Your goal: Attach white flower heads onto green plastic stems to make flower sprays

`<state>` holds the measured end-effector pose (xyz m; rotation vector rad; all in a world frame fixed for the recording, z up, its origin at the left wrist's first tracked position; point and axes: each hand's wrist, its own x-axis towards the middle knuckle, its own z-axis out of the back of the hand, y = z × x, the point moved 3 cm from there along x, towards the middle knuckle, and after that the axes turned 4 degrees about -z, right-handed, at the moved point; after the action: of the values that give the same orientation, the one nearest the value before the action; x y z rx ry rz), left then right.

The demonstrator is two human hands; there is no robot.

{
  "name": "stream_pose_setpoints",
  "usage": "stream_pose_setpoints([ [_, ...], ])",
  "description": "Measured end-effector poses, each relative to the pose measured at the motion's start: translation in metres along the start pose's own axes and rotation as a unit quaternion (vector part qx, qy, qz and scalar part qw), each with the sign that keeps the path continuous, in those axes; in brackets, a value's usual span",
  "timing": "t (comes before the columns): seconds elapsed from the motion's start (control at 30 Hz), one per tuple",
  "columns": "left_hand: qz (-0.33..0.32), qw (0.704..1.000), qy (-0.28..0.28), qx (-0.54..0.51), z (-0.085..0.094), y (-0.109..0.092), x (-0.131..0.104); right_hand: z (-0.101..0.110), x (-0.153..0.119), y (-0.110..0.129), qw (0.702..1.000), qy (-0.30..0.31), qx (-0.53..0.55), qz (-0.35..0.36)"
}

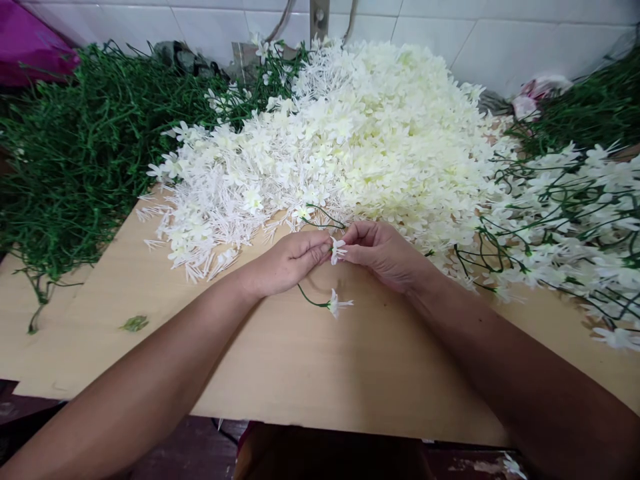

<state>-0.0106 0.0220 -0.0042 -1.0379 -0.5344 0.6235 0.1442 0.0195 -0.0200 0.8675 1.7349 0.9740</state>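
My left hand (305,257) is closed on a green stem (313,300); one branch hangs below the hand and ends in a white flower (336,304). Another thin green branch (325,215) shows just beyond the fingertips. Between my two hands sits a small white flower (338,251), its green base at my left fingertips. The thumb and forefinger of my right hand (377,250) pinch this flower from the right. Right behind the hands rises a big heap of white and pale yellow blossoms (400,140).
A tangle of green stems (75,153) fills the left. White flowers on green stems (565,227) lie at the right, with more greenery (595,107) behind. A green scrap (135,323) lies on the cardboard-coloured tabletop (280,373). White tiled wall (435,33) stands behind.
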Motion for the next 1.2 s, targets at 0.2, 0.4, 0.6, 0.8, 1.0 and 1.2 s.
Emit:
stream_pose_setpoints([
  [0.2, -0.002, 1.0, 0.003, 0.031, -0.0009, 0.0002, -0.0013, 0.0012, -0.0006, 0.0006, 1.0, -0.01, -0.028, 0.012],
  [0.4, -0.007, 1.0, 0.004, 0.009, -0.003, -0.0019, -0.0002, 0.0042, 0.0001, -0.0007, 0.999, -0.008, -0.023, 0.023],
  [0.6, -0.01, 1.0, 0.0, -0.005, -0.0039, -0.0027, -0.0004, 0.0038, 0.0004, 0.0005, 1.0, 0.016, -0.008, 0.015],
  [0.8, 0.001, 1.0, 0.006, 0.026, -0.0053, -0.0007, -0.002, 0.0041, -0.0004, 0.0017, 0.999, 0.021, -0.039, 0.012],
  [1.0, 0.002, 0.998, 0.003, 0.065, -0.0066, 0.0003, -0.0016, 0.0019, -0.0026, 0.0041, 0.998, 0.011, -0.063, 0.023],
  [1.2, 0.018, 0.997, -0.002, 0.073, -0.0073, 0.001, -0.0007, 0.0007, -0.0031, 0.0028, 0.997, 0.007, -0.068, 0.035],
])
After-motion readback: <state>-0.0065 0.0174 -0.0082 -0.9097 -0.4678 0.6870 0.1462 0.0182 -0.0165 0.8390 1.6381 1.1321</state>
